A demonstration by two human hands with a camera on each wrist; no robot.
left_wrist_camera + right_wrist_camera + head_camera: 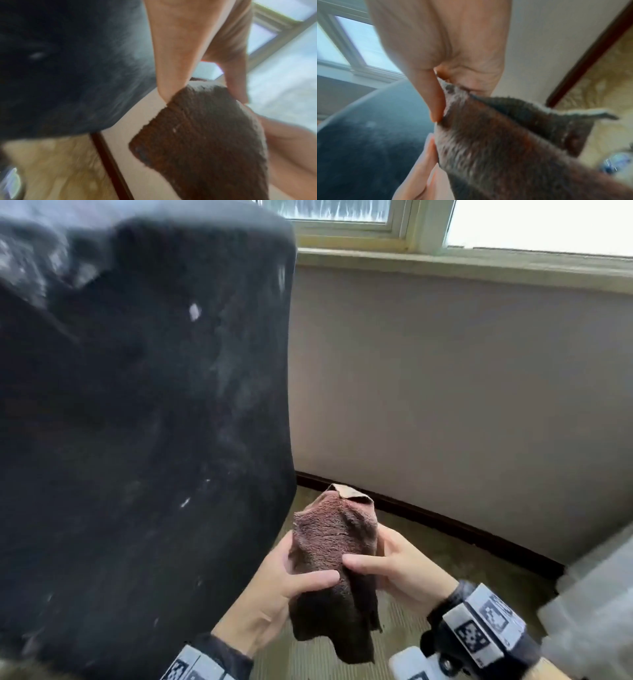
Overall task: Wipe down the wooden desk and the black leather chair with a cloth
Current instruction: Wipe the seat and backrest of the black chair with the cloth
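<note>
A brown terry cloth hangs bunched between both my hands, low in the head view. My left hand pinches its left side, thumb on top. My right hand pinches its right side, thumb across the front. The back of the black leather chair fills the left of the head view, dusty and scuffed, just left of the cloth. In the left wrist view the cloth hangs under my fingers beside the chair. The right wrist view shows the cloth pinched by my thumb. The wooden desk is out of view.
A pale wall with a dark skirting board runs behind the cloth, under a window sill. Patterned carpet lies below. A pale curtain hangs at the right edge.
</note>
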